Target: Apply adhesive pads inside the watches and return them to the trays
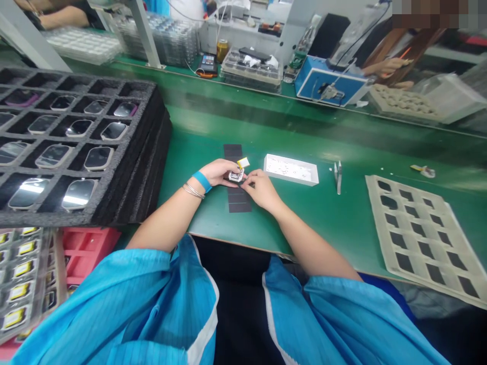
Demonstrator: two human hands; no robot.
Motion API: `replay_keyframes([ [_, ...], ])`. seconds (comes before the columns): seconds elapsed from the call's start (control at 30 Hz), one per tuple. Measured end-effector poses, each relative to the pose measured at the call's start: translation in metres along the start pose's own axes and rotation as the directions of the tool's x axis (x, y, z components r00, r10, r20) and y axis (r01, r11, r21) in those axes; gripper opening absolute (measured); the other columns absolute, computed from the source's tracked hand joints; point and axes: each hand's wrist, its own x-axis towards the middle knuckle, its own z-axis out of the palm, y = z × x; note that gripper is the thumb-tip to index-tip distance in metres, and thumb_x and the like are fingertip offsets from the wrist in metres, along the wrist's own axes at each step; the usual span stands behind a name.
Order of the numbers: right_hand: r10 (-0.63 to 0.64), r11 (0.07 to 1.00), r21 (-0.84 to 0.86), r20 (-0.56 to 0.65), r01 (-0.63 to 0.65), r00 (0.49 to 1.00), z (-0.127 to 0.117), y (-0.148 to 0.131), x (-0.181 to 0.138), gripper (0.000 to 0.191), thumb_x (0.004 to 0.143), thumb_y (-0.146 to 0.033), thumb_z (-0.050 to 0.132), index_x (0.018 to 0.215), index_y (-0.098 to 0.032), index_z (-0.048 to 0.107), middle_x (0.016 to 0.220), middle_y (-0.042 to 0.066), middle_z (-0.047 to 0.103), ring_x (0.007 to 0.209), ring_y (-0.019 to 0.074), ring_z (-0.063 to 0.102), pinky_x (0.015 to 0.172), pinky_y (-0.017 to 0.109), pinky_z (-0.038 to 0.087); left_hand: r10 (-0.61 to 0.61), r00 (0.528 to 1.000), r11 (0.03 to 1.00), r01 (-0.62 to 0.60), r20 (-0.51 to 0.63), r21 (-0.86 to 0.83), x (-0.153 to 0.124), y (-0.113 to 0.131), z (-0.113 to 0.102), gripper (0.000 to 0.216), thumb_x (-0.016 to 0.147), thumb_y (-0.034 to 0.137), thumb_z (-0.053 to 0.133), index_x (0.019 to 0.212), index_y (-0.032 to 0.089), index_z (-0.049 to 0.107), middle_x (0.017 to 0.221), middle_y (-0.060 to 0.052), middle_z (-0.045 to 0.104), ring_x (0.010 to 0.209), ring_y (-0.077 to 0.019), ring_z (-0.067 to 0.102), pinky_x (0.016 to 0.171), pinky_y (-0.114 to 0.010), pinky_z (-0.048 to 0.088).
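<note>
My left hand [220, 172] is closed around a small white-rimmed watch case [236, 175], its open inside facing up. A yellow-edged battery [243, 162] sticks up at the far side of the case. Close against the case's right edge, the fingers of my right hand [262, 188] are pinched together; whatever they hold is too small to make out. Beneath both hands lies a black strip [239, 202] marked off in sections. Just right of the hands stands a shallow white box [291, 170] with tiny dark pieces in it.
Stacked black foam trays [125, 203] with watch units rise at left. Below them are a clear tray of batteries [23, 268] and a red tray [85, 248]. Tweezers [338, 177] and a beige tray [413, 218] lie at right. A co-worker's hand [391, 67] shows beyond the blue box [323, 83].
</note>
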Motion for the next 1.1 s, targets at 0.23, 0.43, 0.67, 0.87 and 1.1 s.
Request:
replay_keyframes([
  [0.23,-0.210,0.977,0.026,0.028,0.210,0.977,-0.017,-0.007,-0.010,0.008,0.086,-0.018,0.060,0.078,-0.020,0.060,0.100,0.008,0.058,0.100,0.0228,0.056,0.096,0.043,0.046,-0.008,1.000,1.000,0.008,-0.005,0.016,0.000,0.001,0.001,0.010,0.067,0.009,0.072,0.074,0.010,0.065,0.079,-0.010,0.073,0.072,-0.0173,0.069,0.084,-0.046,0.059],
  [0.43,-0.241,0.935,0.177,-0.319,0.307,0.917,-0.039,-0.028,-0.019,0.013,0.088,-0.031,0.062,0.078,-0.022,0.061,0.093,0.005,0.069,0.092,0.0205,0.064,0.090,0.040,0.049,0.081,0.995,0.997,-0.081,-0.064,0.012,-0.003,0.000,0.012,0.011,0.069,0.008,0.069,0.070,0.013,0.059,0.063,-0.003,0.066,0.062,-0.0130,0.066,0.070,-0.033,0.061],
  [0.67,0.041,0.876,0.478,-0.205,0.063,0.978,-0.031,-0.021,-0.013,0.022,0.071,-0.040,0.076,0.072,-0.020,0.065,0.076,0.002,0.071,0.074,0.0180,0.065,0.077,0.035,0.053,0.138,0.987,0.988,-0.130,-0.088,0.086,-0.008,-0.005,0.029,0.013,0.073,0.010,0.070,0.075,0.012,0.057,0.063,0.000,0.062,0.056,-0.0097,0.062,0.071,-0.033,0.062],
  [0.87,0.099,0.829,0.559,-0.198,0.029,0.975,-0.025,-0.022,-0.010,0.028,0.065,-0.038,0.079,0.077,-0.020,0.059,0.076,0.000,0.069,0.074,0.0166,0.065,0.074,0.033,0.053,0.128,0.986,0.990,-0.121,-0.108,0.071,-0.007,-0.008,0.035,0.012,0.074,0.007,0.067,0.073,0.012,0.056,0.059,0.001,0.060,0.055,-0.0089,0.061,0.064,-0.026,0.060],
  [1.1,0.099,0.841,0.541,-0.184,0.017,0.978,-0.022,-0.022,-0.010,0.028,0.068,-0.039,0.076,0.076,-0.021,0.056,0.075,0.000,0.067,0.071,0.0162,0.064,0.073,0.032,0.051,0.138,0.987,0.990,-0.134,-0.088,0.045,-0.006,-0.011,0.033,0.013,0.073,0.006,0.067,0.071,0.013,0.056,0.058,0.001,0.059,0.054,-0.0088,0.059,0.067,-0.029,0.061],
])
